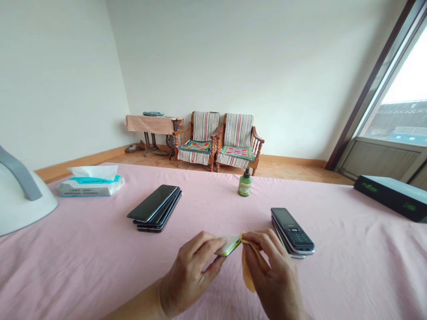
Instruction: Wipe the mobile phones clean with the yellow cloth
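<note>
Phone (231, 242), white, lime edge: one, between the hands, gripped by left hand (191, 272), thumb and fingers. Cloth (247, 271), yellow: one, pinched in right hand (276, 272), touching the phone's end. From the phone: smartphone stack (155, 206), ten o'clock; bottle (244, 186), green, half past twelve; keypad-phone stack (292, 231), near three o'clock.

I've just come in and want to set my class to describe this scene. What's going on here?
A person is working at a table covered with a pink cloth. The left hand holds what looks like a white phone with a green edge, while the right hand pinches a yellow rag against its end. Dark phones are stacked to the left, and a keypad phone tops another stack to the right. A green bottle stands upright farther back.
</note>
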{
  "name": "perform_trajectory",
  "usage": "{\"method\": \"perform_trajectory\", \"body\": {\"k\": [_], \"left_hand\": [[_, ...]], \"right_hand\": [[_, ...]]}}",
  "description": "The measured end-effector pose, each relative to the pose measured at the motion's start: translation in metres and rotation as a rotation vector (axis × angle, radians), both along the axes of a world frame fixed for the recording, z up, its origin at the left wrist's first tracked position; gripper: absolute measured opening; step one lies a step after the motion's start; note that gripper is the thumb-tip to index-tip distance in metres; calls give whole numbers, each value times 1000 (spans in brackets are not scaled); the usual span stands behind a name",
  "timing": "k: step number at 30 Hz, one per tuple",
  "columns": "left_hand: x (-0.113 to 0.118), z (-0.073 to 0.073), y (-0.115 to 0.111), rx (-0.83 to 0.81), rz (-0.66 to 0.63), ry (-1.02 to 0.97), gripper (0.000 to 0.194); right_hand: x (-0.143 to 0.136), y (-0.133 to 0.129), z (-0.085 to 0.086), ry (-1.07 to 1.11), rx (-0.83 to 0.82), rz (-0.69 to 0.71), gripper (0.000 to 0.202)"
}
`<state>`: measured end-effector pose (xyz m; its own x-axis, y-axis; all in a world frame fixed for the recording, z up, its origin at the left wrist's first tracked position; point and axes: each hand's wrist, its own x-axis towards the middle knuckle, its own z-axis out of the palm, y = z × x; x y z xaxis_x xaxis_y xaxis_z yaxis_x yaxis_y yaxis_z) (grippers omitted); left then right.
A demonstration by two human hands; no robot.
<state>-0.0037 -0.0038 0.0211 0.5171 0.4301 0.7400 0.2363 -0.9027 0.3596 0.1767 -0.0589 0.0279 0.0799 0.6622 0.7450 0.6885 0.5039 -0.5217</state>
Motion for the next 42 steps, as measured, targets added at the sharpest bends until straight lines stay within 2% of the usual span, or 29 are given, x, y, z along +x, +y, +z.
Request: {"method": "perform_trajectory", "body": {"k": [9,14,19,23,28,32,38,42], "left_hand": [[-1,-2,3,0,-9,40,26],[-1,-2,3,19,10,50,26],[-1,-2,4,14,21,53,26],[-1,-2,4,20,15,46,25],[0,-3,5,7,15,56,26],[-1,-2,6,2,8,51,26],[-2,-5,7,-42,-24,68,29],[-3,-6,8,-80,-25,69,26]], "right_hand": [[-15,-4,-8,7,4,142,22],[-7,-1,-6,-33,10,53,19],[-7,-1,-5,-48,-17,121,20],[-8,-1,-5,-31,-15,72,19],[-5,0,-4,-58,-57,122,19],[-4,0,-3,-51,-71,59,19],[-5,-1,-5,-78,-89,128,22],[-3,0,-5,-105,-76,69,22]]}}
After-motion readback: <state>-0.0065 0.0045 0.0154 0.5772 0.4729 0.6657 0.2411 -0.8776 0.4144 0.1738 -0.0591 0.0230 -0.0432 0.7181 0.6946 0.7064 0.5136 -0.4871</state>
